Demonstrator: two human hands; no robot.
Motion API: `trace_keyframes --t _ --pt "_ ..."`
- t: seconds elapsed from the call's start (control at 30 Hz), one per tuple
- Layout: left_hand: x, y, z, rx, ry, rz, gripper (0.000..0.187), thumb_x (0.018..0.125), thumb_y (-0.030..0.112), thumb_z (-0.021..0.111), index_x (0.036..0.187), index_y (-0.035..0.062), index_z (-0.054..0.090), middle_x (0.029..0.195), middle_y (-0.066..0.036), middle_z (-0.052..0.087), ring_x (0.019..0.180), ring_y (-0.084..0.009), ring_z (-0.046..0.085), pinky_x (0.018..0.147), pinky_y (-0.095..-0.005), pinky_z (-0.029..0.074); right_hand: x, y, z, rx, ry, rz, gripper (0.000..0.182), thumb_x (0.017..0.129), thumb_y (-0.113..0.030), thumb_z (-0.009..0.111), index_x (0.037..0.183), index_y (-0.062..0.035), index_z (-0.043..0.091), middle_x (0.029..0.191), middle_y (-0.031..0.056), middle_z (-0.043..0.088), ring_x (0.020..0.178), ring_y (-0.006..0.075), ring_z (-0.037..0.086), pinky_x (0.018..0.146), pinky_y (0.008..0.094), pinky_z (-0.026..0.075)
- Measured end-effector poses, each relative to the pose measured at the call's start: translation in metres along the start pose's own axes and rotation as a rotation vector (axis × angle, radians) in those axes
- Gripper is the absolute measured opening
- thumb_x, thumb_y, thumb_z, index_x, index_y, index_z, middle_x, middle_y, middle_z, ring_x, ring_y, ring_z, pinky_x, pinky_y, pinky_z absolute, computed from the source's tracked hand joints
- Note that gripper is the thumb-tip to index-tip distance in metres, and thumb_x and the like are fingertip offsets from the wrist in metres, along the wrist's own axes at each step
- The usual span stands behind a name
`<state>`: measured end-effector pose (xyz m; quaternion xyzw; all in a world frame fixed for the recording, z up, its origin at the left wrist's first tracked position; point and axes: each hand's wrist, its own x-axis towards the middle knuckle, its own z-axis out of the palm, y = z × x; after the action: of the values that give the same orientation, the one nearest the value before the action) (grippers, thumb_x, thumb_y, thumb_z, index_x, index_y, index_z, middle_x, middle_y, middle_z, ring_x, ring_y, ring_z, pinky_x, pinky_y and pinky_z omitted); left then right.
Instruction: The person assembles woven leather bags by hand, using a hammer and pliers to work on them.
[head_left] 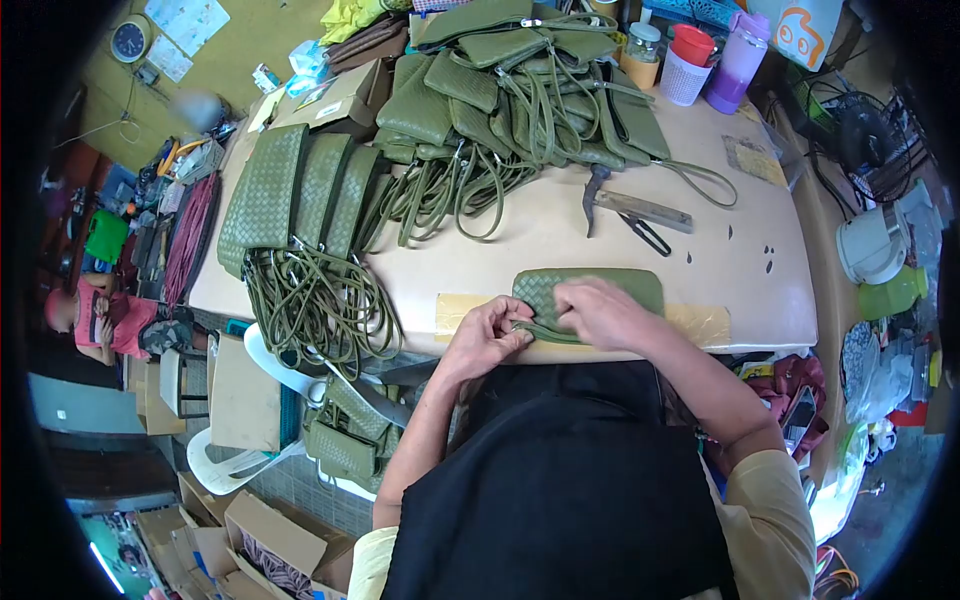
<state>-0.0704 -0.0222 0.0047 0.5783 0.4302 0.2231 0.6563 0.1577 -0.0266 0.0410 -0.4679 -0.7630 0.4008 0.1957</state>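
Observation:
A green woven pouch (640,287) lies flat at the near edge of the table, in front of my body. My left hand (485,338) is at its lower left corner, thumb and fingers pinched on a green strap (550,333) that runs along the near side. Over the pouch's middle, my right hand (605,315) is closed in a fist, slightly smeared by motion. Whatever its fingers hold is hidden. Beyond the pouch lie a hammer (640,208) with a wooden handle and a dark slim tool (645,235).
Several green pouches (265,195) with looped straps (310,300) stack at the left; a larger pile (490,85) fills the back. A purple bottle (738,65) and red cup (692,45) stand at the back right. A person (115,320) sits far left.

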Motion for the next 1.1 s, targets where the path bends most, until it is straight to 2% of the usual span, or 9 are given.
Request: trace_keyframes --t 0.13,0.3,0.4,0.5,0.57,0.6,0.97,1.03,1.1 --pt "-0.008 0.017 0.016 0.466 0.13 0.255 0.02 0.081 0.005 0.071 0.101 -0.0002 0.069 0.088 -0.001 0.059 0.076 -0.0081 0.056 0.071 -0.0227 0.047 -0.009 0.024 -0.019 0.412 0.192 0.142 0.017 0.098 -0.012 0.047 0.106 -0.004 0.06 0.08 0.006 0.067 0.064 0.0105 0.055 0.058 0.0276 0.045" --pt "0.004 0.011 0.02 0.291 0.21 0.075 0.017 0.082 0.009 0.071 0.095 -0.0025 0.069 0.081 -0.003 0.061 0.069 -0.0098 0.057 0.064 -0.0236 0.047 -0.024 0.022 -0.033 0.699 0.18 0.291 0.027 0.103 -0.021 0.039 0.111 -0.0071 0.061 0.084 0.0007 0.064 0.066 0.0042 0.05 0.057 0.0181 0.039" --pt "0.009 0.011 0.02 0.251 0.241 -0.01 0.015 0.083 0.01 0.07 0.092 -0.0023 0.07 0.074 -0.003 0.062 0.063 -0.0098 0.057 0.059 -0.0246 0.047 -0.029 0.018 -0.024 1.176 0.092 0.313 0.021 0.1 -0.02 0.05 0.107 -0.0042 0.062 0.088 0.0015 0.062 0.072 0.0053 0.051 0.06 0.0196 0.041" --pt "0.011 0.014 0.02 0.334 0.261 -0.034 0.014 0.084 0.011 0.069 0.09 -0.002 0.069 0.069 -0.003 0.063 0.061 -0.0089 0.057 0.058 -0.0245 0.047 -0.018 -0.002 0.003 0.655 0.15 0.076 0.014 0.09 -0.014 0.063 0.097 -0.0019 0.063 0.089 0.0061 0.061 0.078 0.0149 0.055 0.068 0.0273 0.046" --pt "0.01 0.017 0.019 0.368 0.259 -0.024 0.013 0.085 0.01 0.068 0.089 -0.0018 0.069 0.067 -0.003 0.064 0.061 -0.0082 0.057 0.058 -0.0242 0.047 -0.008 -0.008 0.022 -0.102 0.384 -0.253 0.015 0.077 -0.007 0.07 0.09 -0.0014 0.063 0.089 0.01 0.059 0.082 0.0276 0.055 0.077 0.0368 0.046" --pt "0.009 0.019 0.018 0.367 0.249 -0.025 0.013 0.085 0.01 0.068 0.089 -0.0021 0.069 0.068 -0.003 0.064 0.061 -0.008 0.057 0.058 -0.024 0.047 -0.006 -0.006 0.028 -0.1 0.36 -0.264 0.017 0.074 -0.004 0.068 0.09 -0.0009 0.063 0.087 0.013 0.056 0.085 0.0331 0.052 0.078 0.0417 0.044" --pt "0.011 0.013 0.019 0.256 0.226 -0.055 0.014 0.087 0.01 0.067 0.091 -0.0033 0.068 0.067 -0.003 0.064 0.06 -0.0075 0.057 0.057 -0.0236 0.047 -0.037 -0.004 -0.021 -0.242 0.315 -0.023 0.011 0.074 -0.002 0.066 0.081 -0.0016 0.059 0.083 0.0131 0.056 0.086 0.0322 0.058 0.075 0.0399 0.047" --pt "0.01 0.02 0.021 0.246 0.243 -0.09 0.015 0.087 0.011 0.067 0.092 -0.0031 0.068 0.068 -0.002 0.063 0.059 -0.0071 0.056 0.056 -0.0235 0.047 -0.024 -0.005 0.007 -0.061 0.269 -0.253 0.011 0.074 -0.003 0.066 0.083 -0.0016 0.059 0.084 0.0135 0.055 0.086 0.0338 0.057 0.074 0.0416 0.047" --pt "0.012 0.012 0.018 0.288 0.237 -0.059 0.015 0.087 0.011 0.067 0.092 -0.0029 0.068 0.067 -0.002 0.063 0.058 -0.007 0.056 0.056 -0.0233 0.047 -0.029 0.0 0.011 -0.217 0.244 -0.215 0.012 0.074 -0.002 0.066 0.084 -0.0012 0.059 0.085 0.0139 0.053 0.085 0.034 0.057 0.073 0.0422 0.047"
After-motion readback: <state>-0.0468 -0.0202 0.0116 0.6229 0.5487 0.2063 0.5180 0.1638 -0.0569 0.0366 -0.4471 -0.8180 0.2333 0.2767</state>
